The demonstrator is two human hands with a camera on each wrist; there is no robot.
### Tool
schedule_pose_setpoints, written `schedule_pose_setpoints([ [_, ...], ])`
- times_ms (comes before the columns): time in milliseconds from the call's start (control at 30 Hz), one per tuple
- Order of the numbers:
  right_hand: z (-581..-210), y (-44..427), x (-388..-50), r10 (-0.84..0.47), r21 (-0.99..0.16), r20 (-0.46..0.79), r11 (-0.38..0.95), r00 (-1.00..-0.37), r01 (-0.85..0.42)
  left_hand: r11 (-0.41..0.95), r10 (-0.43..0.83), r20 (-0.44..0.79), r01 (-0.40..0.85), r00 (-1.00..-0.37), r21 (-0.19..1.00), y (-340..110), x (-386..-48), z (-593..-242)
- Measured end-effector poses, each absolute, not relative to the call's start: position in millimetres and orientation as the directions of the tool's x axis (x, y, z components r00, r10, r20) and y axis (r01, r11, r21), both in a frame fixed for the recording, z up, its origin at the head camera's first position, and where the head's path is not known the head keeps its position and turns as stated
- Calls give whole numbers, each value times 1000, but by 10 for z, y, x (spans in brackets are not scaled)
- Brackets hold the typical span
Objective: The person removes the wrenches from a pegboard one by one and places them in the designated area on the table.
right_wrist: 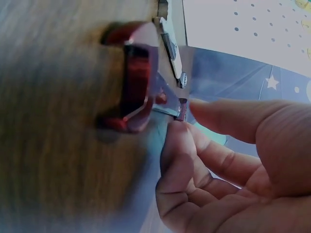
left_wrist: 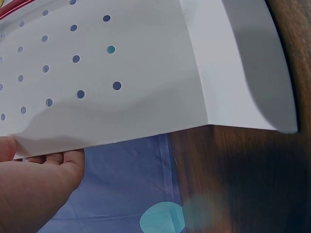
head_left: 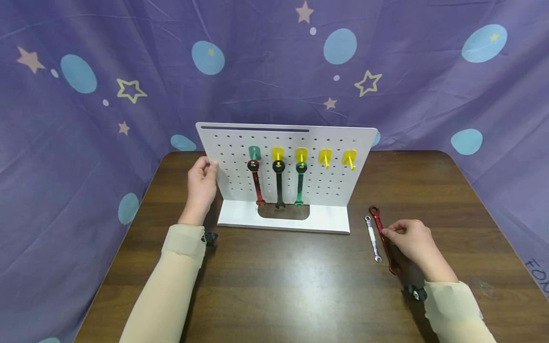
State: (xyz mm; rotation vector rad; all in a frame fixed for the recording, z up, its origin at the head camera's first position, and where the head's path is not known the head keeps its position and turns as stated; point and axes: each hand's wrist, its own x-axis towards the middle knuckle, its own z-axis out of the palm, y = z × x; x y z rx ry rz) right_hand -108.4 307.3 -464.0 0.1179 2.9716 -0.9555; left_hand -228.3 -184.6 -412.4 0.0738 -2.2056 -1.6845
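My left hand (head_left: 201,183) grips the left edge of a white pegboard (head_left: 233,178), thumb in front and fingers behind it in the left wrist view. With thumb and fingers, my right hand (head_left: 413,243) pinches a red combination wrench (head_left: 381,227) on the table's right side. Its open end (right_wrist: 141,80) looms large in the right wrist view. Just left of it lies a smaller silver wrench (head_left: 372,240). On the board's hooks hang a dark red wrench (head_left: 257,183), a black wrench (head_left: 279,186) and a green wrench (head_left: 299,186).
Two more yellow hooks, one (head_left: 325,157) beside the other (head_left: 350,158), project from the board's right half. The board's white base (head_left: 240,214) rests on a brown wooden table (head_left: 266,276). Behind stands a purple curtain (head_left: 266,95) with stars and dots.
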Motion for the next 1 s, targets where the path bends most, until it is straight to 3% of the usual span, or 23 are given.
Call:
schedule_pose_setpoints([
  [333, -4549, 2955, -1119, 96, -630, 75, 776, -993, 28, 279, -262, 256, 181, -930, 943, -1835, -2276, -4108],
  [1000, -4493, 2702, -1212, 83, -762, 138, 646, -987, -52, 290, -256, 265, 188, -930, 938, -1831, -2262, -4101],
])
